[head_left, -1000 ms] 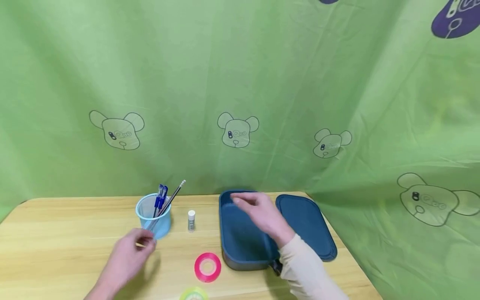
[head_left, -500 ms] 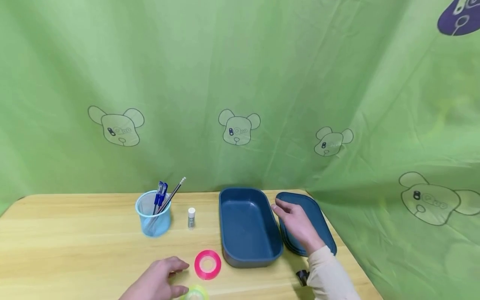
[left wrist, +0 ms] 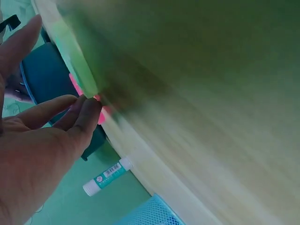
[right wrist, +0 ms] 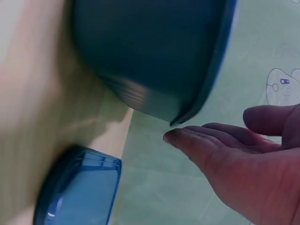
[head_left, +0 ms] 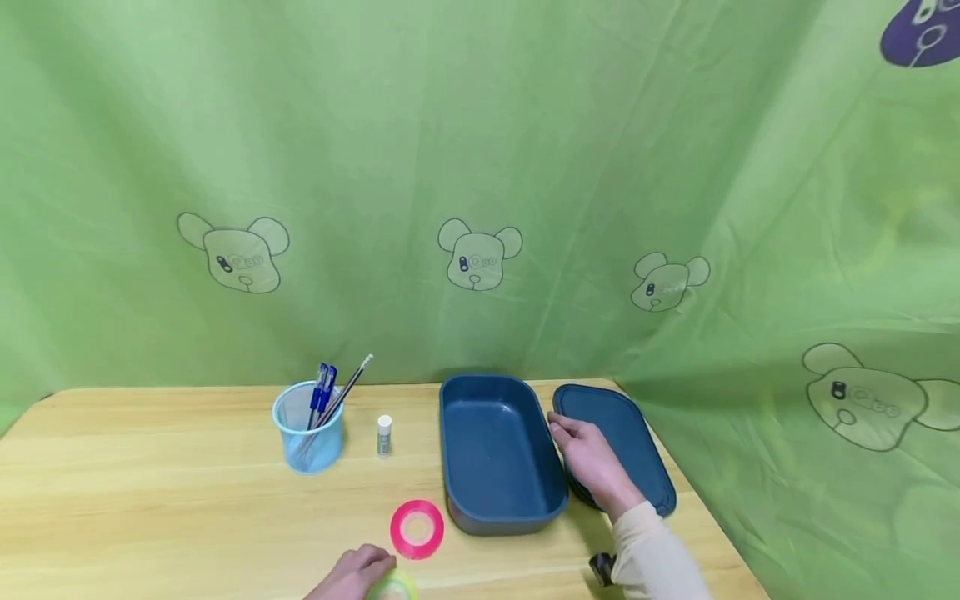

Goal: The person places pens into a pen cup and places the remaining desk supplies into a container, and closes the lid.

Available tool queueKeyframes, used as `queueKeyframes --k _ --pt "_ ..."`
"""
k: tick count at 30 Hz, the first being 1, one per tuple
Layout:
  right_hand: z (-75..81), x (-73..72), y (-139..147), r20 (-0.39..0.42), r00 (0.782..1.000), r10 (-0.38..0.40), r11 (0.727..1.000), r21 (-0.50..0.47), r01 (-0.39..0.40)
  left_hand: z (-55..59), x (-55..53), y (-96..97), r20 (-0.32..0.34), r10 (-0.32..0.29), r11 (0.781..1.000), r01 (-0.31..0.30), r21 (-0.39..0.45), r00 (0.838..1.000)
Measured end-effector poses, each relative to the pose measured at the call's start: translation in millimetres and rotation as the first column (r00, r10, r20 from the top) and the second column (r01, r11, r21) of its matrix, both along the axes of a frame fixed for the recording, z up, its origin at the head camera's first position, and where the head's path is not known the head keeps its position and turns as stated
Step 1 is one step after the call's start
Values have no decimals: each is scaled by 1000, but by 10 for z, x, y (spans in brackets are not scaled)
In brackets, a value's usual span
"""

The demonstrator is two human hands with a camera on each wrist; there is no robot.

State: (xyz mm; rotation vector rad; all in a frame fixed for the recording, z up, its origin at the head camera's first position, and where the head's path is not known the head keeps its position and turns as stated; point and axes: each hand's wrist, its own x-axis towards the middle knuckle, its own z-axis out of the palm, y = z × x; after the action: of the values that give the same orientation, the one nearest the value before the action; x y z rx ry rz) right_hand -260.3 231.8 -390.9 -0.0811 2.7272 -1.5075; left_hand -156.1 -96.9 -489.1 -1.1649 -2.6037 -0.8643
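Observation:
In the head view, my left hand (head_left: 356, 573) reaches over a yellow-green tape roll (head_left: 396, 587) at the bottom edge. The left wrist view has the fingertips right at the edge of that roll (left wrist: 77, 61), with the thumb held apart from the fingers. A pink tape roll (head_left: 417, 529) lies flat just beyond. My right hand (head_left: 588, 454) is beside the long right wall of a dark blue rectangular box (head_left: 495, 450), above its lid (head_left: 622, 433). Its fingers are fairly straight, their tips close to the box's rim (right wrist: 220, 61) in the right wrist view.
A light blue mesh cup (head_left: 311, 446) with pens (head_left: 321, 392) and a pencil (head_left: 352, 383) stands at the back left. Between it and the box, a white-capped glue stick (head_left: 384, 437) stands upright. A green curtain (head_left: 480, 167) hangs behind the table (head_left: 150, 475).
My left hand has left the pen cup and moved right and nearer, to the yellow-green tape roll. My right hand has moved from over the box to its right side.

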Motion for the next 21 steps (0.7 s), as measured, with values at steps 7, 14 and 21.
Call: queueKeyframes --k 7,14,21 --pt "-139 -27 17 -29 999 -21 1000 -15 21 -149 6 36 -156 74 996 -66 59 985" --pt "-250 -89 76 -44 997 -58 998 -6 58 -135 17 65 -117 98 994 -91 59 988" --pt "-269 -74 72 -53 994 -99 995 -16 98 -107 5 76 -56 87 996 -85 32 995"
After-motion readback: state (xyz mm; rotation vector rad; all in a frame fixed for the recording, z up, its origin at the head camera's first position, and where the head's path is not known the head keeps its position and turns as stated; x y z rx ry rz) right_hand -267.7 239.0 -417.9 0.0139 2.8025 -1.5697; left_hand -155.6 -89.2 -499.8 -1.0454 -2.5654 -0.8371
